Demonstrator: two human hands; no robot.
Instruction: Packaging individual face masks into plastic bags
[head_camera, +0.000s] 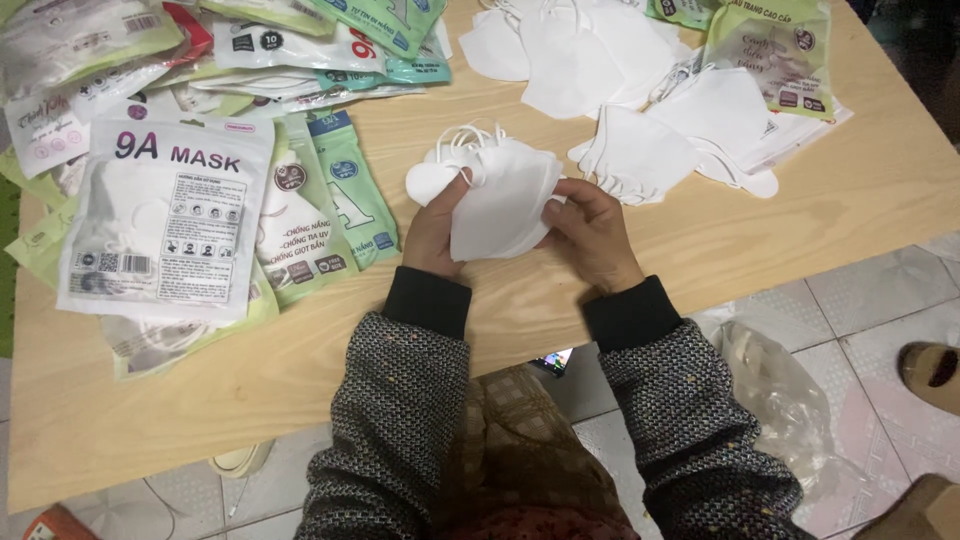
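Both hands — left hand (435, 228), right hand (590, 232) — are clamped on a stack of white masks (500, 195); loose masks (640, 150) remain unbagged, filled packets (165, 220) are piled aside.

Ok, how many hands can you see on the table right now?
2. The left hand grips the left edge of a stack of white masks; the right hand grips its right edge, over the wooden table. No others show.

mask packets (165, 215) left on table (700, 250) | loose masks (640, 150) right
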